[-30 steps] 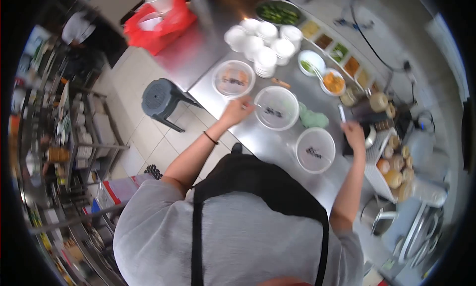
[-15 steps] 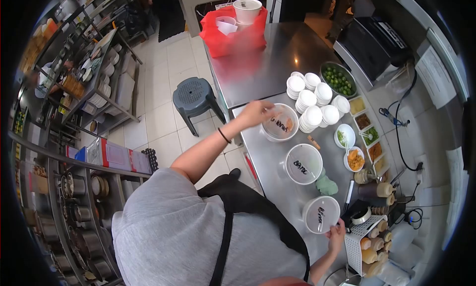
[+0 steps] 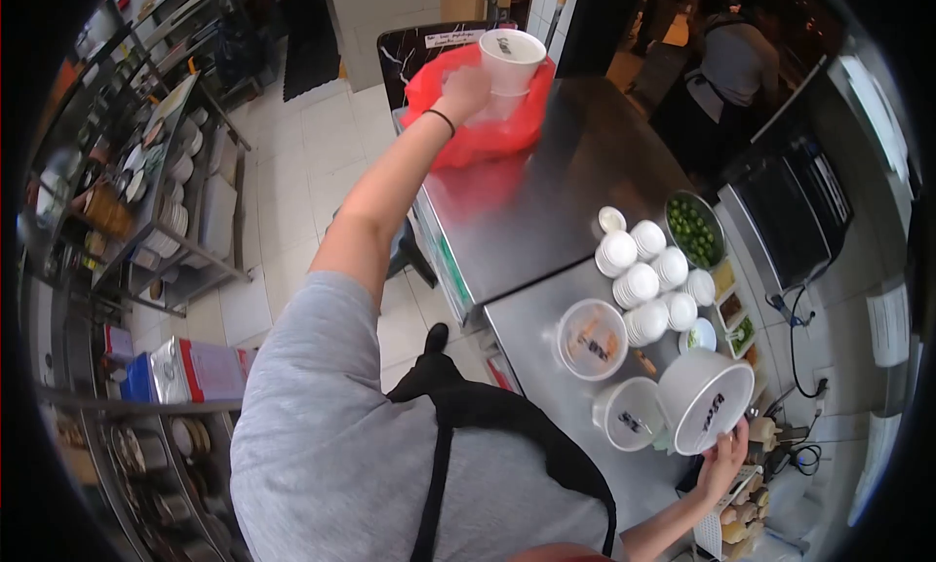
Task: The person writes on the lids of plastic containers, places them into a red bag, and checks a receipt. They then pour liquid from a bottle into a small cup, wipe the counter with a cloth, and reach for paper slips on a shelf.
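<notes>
Worktop point(image 3: 526, 333): red bag point(image 3: 517, 135) at far end, your left hand point(image 3: 466, 92) over it, finger spread too blurred to tell. Tub point(image 3: 694, 391): raised, tilted, edge in your right hand's point(image 3: 720, 465) curled fingers. Stacked white containers point(image 3: 636, 283): between bag and tub.

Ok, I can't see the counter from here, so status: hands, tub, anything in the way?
Left hand at red bag, grip blurred. Right hand holding lettered tub. Two other tubs, stacked white cups close by; nothing clearly blocking.

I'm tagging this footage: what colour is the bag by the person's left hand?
The bag is bright red, seen best in the head view.
</notes>
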A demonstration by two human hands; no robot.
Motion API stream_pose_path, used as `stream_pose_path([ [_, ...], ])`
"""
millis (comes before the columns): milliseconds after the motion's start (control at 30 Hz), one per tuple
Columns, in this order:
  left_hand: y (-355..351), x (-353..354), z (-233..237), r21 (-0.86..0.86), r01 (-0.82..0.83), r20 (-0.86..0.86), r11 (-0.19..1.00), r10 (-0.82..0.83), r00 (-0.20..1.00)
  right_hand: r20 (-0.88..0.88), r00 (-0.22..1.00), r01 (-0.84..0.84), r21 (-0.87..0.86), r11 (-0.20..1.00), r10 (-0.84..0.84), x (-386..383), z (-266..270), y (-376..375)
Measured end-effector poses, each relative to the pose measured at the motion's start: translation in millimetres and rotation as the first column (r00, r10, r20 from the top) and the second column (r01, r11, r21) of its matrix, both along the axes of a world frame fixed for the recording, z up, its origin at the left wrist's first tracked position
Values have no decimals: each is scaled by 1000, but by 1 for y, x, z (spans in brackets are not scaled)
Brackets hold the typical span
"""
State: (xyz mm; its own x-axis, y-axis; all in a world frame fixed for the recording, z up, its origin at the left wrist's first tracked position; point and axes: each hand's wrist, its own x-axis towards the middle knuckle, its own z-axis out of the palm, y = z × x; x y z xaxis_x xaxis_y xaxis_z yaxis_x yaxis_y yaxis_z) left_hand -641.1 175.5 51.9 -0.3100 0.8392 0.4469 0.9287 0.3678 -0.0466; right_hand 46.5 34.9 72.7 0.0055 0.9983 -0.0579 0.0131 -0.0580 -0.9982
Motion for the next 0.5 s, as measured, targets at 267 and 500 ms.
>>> stream_pose_path([
  [267,-7,-62,34,-467,119,10,877,-129,992,-58,987,-152,12,988,153,-230,-12,76],
  [500,-31,63,-34,-176,506,74,844,-501,862,-62,918,-376,177,910,391,-430,33,158],
])
